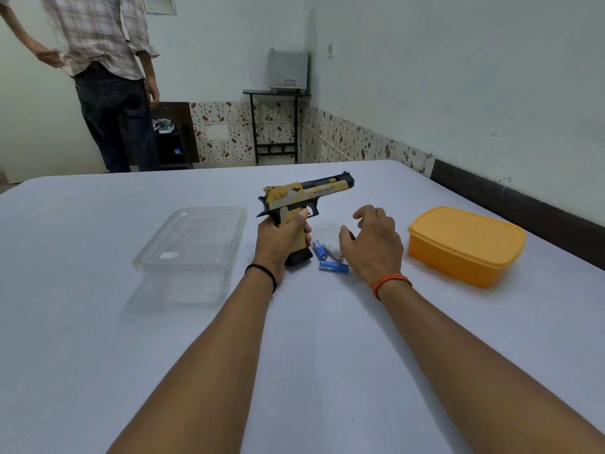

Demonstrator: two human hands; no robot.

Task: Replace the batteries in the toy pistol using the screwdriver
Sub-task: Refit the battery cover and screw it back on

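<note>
- Right now I count one pistol (304,194), yellow and black, standing upright with its black magazine base on the white surface (98,355) and its barrel pointing right and away from me.
- My left hand (278,244) is wrapped round the pistol's grip, fingers curled across the yellow panel, thumb side toward the trigger.
- My right hand (371,245) hovers just right of the pistol with fingers loosely spread and bent, holding nothing that I can make out; a small dark tip shows at its thumb, and I cannot tell what it is.
- Batteries: I count three between my two hands, lying on the surface. Two are blue (319,250) (333,267), and one is paler, white and blue (332,251), partly hidden by my right hand.
- Boxes: two. One clear box (193,244) with its lid on sits left of the pistol; one orange box (466,245), also lidded, sits right of my right hand.
- Wristbands: one black (262,273) on my left wrist, one orange (389,283) on my right.
- One other person (108,77) stands beyond the far left edge of the surface.
</note>
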